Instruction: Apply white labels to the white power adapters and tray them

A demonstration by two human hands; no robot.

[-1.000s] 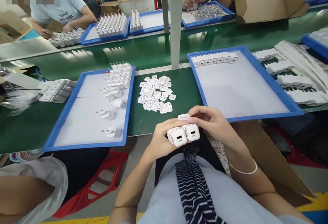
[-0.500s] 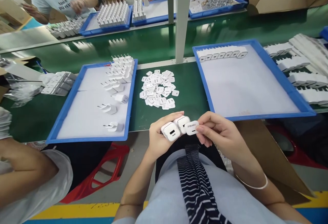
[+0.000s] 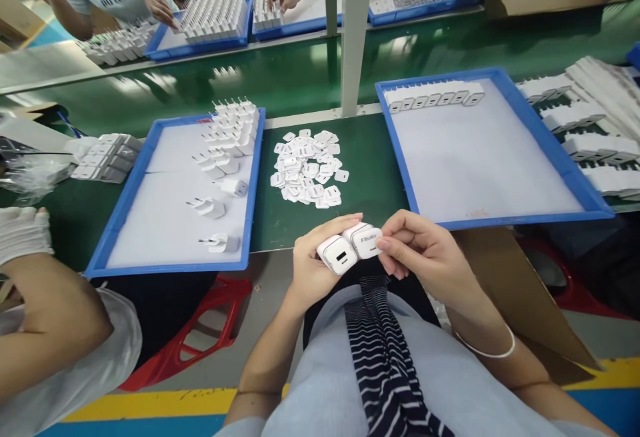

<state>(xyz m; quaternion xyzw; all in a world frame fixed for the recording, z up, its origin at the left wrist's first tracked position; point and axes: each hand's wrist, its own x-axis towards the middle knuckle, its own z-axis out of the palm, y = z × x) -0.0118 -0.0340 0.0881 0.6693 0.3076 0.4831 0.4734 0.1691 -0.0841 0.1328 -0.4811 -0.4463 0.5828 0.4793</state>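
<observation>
1. On a factory floor, a green workbench [image 3: 370, 157] stretches before us, a pale post [image 3: 352, 37] standing at 12 o'clock.
2. At the centre, our left hand [image 3: 313, 260] curls around two white chargers [image 3: 334, 248], side by side with faces toward us; any pins are hidden.
3. Our right hand [image 3: 423, 250], at 3 o'clock from the pair, pinches the edge of a lettered plate [image 3: 367, 244] between thumb and finger, its other fingers loosely bent. The plate covers the right-hand charger's face; whether it sits flush, we cannot tell.
4. We judge the step in hand to be aligning that plate. The next move, in our view, calls for even pressure along its edges without skewing it. The neighbouring charger, at 9 o'clock, shows two slots and no lettered plate.
5. Near us at 11 o'clock, a pile of plates [image 3: 305, 169] lies loose on the bench.
6. Farther out, a left tray [image 3: 254, 190] at 10 o'clock holds pronged plugs [image 3: 235, 130]; a right tray [image 3: 480, 164] at 2 o'clock carries a row of chargers [image 3: 433, 99] along its far edge.
7. At 9 o'clock, a co-worker's gloved hand [image 3: 23, 234] hovers by the bench.
</observation>
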